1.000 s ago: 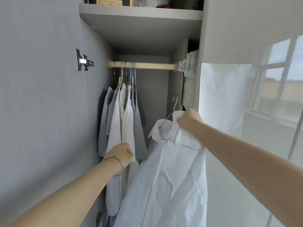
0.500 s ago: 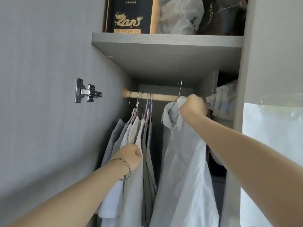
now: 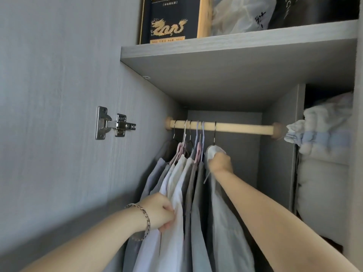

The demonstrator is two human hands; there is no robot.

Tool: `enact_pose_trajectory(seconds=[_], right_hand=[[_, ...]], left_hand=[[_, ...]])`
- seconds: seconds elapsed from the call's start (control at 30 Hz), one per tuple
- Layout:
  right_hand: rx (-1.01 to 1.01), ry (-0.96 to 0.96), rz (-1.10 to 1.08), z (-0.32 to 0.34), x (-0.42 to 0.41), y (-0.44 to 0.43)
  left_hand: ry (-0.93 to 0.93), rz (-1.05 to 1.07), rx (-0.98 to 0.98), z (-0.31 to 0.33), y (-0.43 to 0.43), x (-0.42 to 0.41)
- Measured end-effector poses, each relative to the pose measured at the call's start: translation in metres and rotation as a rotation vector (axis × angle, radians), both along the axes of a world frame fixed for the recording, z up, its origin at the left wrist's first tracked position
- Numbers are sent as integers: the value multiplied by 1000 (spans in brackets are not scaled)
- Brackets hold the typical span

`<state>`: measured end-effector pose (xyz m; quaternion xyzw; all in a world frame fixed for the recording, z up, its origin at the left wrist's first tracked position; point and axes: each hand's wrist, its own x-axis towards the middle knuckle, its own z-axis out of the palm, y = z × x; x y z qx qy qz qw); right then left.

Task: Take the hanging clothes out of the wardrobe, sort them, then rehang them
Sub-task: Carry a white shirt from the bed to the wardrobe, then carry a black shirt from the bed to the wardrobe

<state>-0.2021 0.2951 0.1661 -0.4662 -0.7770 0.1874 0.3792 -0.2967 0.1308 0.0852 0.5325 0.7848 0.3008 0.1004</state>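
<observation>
Fingers [image 3: 169,210] of the left hand [image 3: 157,212] curl round a fold of the hanging white fabric shirt [image 3: 179,193], at their 3 o'clock. Fingers of the right hand [image 3: 221,162] clench the collar of the pale grey shirt [image 3: 225,222], at their 11 o'clock, beneath the round wooden rod [image 3: 235,127].

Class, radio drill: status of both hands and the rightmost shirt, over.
Right hand grips pale shirt, hanger hooked on rail. Left hand pinches white shirt. Rail's right stretch bare.
</observation>
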Motion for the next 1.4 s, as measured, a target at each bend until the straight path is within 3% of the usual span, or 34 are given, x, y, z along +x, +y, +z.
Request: enact_pose_trajectory(seconds=[0.17, 0.37, 0.53, 0.67, 0.9, 1.0, 1.17, 1.27, 1.4], right_hand=[[-63, -259, 119, -25, -2, -13], [65, -293, 6, -8, 27, -18], [149, -190, 48, 6, 35, -37], [81, -64, 86, 7, 30, -45], [-81, -196, 109, -8, 41, -68], [-139, -94, 65, -15, 69, -76], [-129, -420, 61, -48, 119, -130], [-234, -622, 33, -76, 155, -170], [-348, -700, -27, -111, 210, -223]], left_hand=[[3, 4, 23, -2, -2, -2], [-9, 14, 47, -5, -6, -3], [-6, 5, 38, -6, -13, 3], [-6, -16, 30, -7, -23, 9], [10, -19, 23, -9, -43, 18], [49, -24, 7, -12, -54, 27], [59, -82, -36, -27, -76, 51], [63, -160, -80, -40, -95, 80], [116, -326, -183, -69, -120, 131]])
